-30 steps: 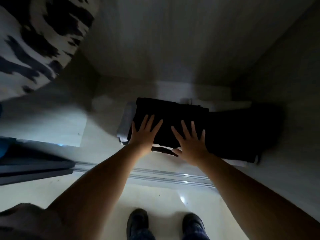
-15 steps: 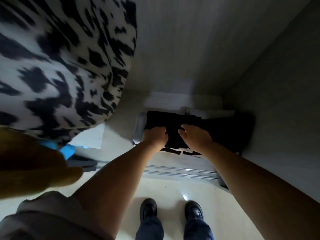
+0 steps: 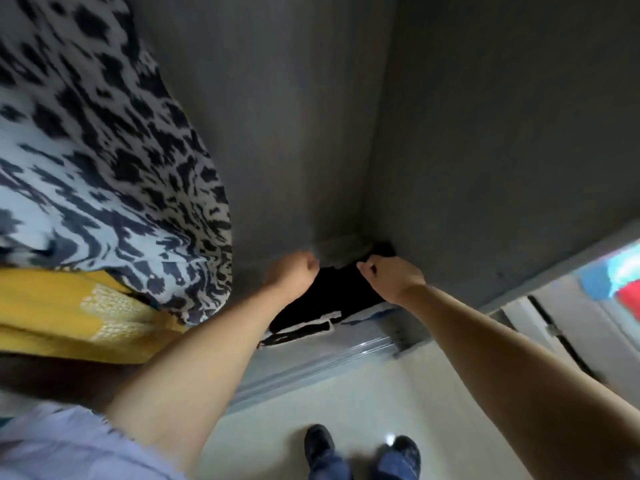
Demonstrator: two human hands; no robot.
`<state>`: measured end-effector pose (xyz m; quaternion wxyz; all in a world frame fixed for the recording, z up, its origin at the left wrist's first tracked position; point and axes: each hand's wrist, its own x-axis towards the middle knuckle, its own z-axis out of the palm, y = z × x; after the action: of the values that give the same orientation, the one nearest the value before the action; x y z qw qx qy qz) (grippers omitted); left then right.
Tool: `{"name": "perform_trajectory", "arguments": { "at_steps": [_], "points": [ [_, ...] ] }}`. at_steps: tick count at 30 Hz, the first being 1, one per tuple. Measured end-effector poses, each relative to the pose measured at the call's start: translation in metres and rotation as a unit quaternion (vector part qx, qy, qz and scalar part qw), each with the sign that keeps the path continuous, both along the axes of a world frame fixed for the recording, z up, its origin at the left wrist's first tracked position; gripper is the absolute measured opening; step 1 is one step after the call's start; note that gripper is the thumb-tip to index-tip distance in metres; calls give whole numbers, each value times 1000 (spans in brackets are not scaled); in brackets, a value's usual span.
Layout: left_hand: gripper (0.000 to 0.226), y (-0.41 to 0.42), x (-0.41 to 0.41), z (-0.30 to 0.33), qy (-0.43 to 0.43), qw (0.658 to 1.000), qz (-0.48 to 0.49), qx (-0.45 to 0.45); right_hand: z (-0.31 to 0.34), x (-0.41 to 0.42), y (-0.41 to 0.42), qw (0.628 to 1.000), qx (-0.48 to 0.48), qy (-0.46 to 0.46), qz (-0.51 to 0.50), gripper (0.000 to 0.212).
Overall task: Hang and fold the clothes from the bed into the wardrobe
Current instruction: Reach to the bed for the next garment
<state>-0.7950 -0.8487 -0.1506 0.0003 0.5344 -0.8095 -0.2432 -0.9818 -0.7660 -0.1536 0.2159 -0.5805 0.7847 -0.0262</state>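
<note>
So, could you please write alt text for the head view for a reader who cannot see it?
Both hands, left and right, reach down into a dim wardrobe with fingers curled at the far edge of a folded black garment on its floor. A black-and-white print garment hangs at left above a yellow one.

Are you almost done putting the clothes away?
Partly. Done: a black-and-white patterned garment and a yellow one already hang at the left of the wardrobe. In hand: the left hand and right hand are both curled at the far edge of the folded black clothes on the wardrobe floor. Left: the bed is out of view, so I can't tell how much remains.
</note>
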Motion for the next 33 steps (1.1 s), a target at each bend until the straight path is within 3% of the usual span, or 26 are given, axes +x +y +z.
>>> {"name": "perform_trajectory", "arguments": {
  "at_steps": [7, 14, 19, 25, 29, 33],
  "points": [
    [28, 106, -73, 15, -40, 991, -119, 54, 30, -60, 149, 991, 24, 23, -131, 48],
    [32, 235, -177, 46, -8, 964, -263, 40, 57, -120, 343, 960, 38, 31, -274, 44],
    [25, 364, -246, 64, -6, 926, -376, 22, 74, -137, 507, 923, 41, 40, -382, 46],
    [27, 535, -310, 68, -16, 847, -531, -2, 91, -155, 688, 858, 58, 43, -508, 39],
    [29, 603, -351, 73, -11, 810, -586, -2, 92, -167, 749, 824, 48, 31, -564, 41],
    [29, 628, -398, 67, -15, 800, -599, 2, 75, -195, 777, 805, 62, 8, -590, 39]
  ]
}}
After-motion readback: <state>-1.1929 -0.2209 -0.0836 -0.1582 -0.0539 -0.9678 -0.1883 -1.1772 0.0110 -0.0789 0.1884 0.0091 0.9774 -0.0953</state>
